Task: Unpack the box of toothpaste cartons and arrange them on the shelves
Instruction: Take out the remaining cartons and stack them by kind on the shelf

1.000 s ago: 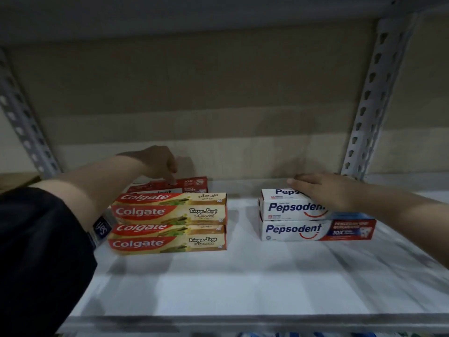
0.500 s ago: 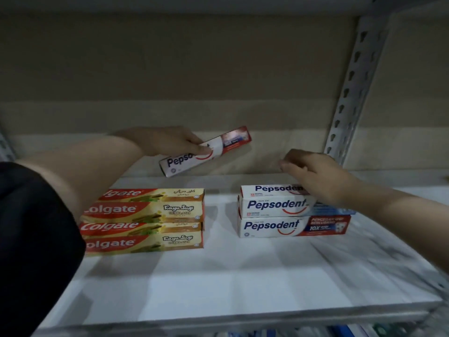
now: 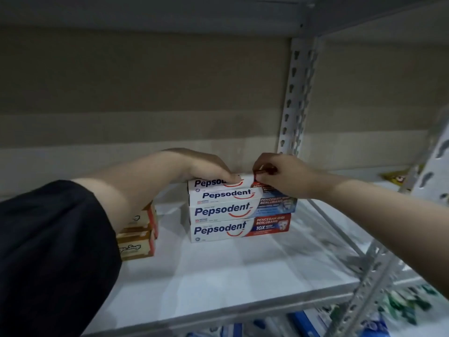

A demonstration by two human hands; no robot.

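Note:
A stack of white, red and blue Pepsodent cartons stands on the white shelf. A further Pepsodent carton lies on top at the back of the stack. My left hand presses down on its left half, fingers over the logo. My right hand pinches its red right end. Two stacked yellow Colgate cartons sit to the left, mostly hidden behind my left forearm and dark sleeve.
A perforated metal upright rises at the back right and another at the front right. A yellow packet lies on the neighbouring shelf. Blurred packages show on the shelf below. Beige wall behind.
My left hand has carried the Pepsodent carton from mid-air at the left onto the top of the Pepsodent stack. My right hand has closed on its right end. The view has shifted right.

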